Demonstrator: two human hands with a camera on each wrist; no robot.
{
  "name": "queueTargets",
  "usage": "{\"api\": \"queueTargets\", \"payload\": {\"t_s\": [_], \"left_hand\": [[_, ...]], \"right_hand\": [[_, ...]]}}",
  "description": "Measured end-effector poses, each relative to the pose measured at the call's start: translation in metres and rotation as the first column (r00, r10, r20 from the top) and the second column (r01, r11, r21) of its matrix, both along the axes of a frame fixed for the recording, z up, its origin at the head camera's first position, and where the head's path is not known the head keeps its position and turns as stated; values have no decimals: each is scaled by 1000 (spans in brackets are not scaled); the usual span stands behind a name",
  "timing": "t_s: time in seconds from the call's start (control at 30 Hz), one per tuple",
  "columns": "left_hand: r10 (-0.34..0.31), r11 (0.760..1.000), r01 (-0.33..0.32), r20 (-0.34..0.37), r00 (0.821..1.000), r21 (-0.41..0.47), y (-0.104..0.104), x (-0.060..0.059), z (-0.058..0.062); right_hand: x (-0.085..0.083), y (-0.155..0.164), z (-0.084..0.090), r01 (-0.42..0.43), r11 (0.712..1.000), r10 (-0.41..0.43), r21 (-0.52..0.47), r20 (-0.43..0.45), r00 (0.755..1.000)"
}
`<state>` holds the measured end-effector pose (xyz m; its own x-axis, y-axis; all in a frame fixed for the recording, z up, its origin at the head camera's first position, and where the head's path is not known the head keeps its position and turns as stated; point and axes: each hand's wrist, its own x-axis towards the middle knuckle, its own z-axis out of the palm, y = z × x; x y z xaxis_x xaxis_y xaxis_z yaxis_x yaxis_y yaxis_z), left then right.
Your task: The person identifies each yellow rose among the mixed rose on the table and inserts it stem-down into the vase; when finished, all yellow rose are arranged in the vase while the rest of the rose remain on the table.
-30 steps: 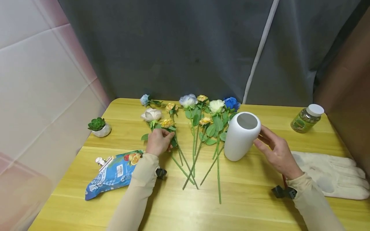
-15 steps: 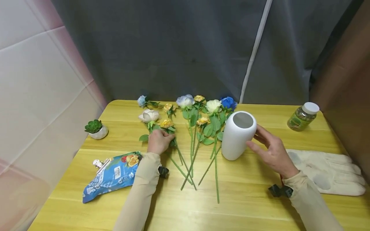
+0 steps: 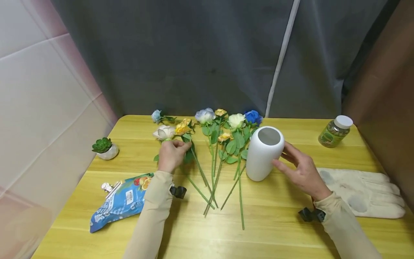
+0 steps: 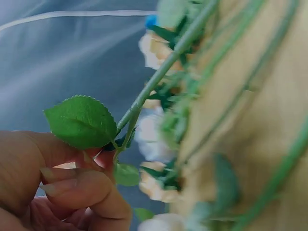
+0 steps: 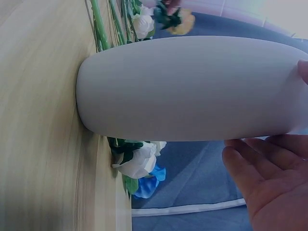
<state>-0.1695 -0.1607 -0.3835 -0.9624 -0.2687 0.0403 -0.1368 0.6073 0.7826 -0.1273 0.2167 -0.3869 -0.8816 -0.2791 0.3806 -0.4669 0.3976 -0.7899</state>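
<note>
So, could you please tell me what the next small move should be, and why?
Probably bring the yellow flower over to the white vase: the left hand pinches its stem, the right hand holds the vase mouth-up, and no stem shows in the opening.

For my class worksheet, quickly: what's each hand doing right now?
Left hand: closed, pinching a yellow flower by its stem.
Right hand: holding the white vase.
</note>
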Motion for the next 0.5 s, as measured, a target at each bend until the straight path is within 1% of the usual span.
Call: {"api": "queueTargets", "payload": {"t_s": [0.1, 0.17, 0.27, 0.33, 0.4, 0.5], "left_hand": [[5, 1000, -3, -83, 997, 21, 4, 0, 12], [12, 999, -7, -148, 989, 34, 6, 1, 20], [18, 997, 2, -242, 970, 80, 10, 3, 34], [31, 989, 13, -295, 955, 145, 13, 4, 43], [50, 970, 34, -335, 941, 241, 17, 6, 52], [88, 921, 76, -393, 915, 383, 22, 10, 66]], "right_hand": [[0, 1, 0, 8, 1000, -8, 8, 0, 1000], [-1, 2, -1, 8, 1000, -8, 5, -6, 1000], [-2, 2, -2, 2, 1000, -2, -6, -17, 1000], [-3, 2, -3, -1, 1000, 1, -11, -20, 1000], [-3, 2, -4, 0, 1000, 0, -6, -19, 1000], [-4, 1, -3, 2, 1000, -2, 3, -7, 1000]]}}
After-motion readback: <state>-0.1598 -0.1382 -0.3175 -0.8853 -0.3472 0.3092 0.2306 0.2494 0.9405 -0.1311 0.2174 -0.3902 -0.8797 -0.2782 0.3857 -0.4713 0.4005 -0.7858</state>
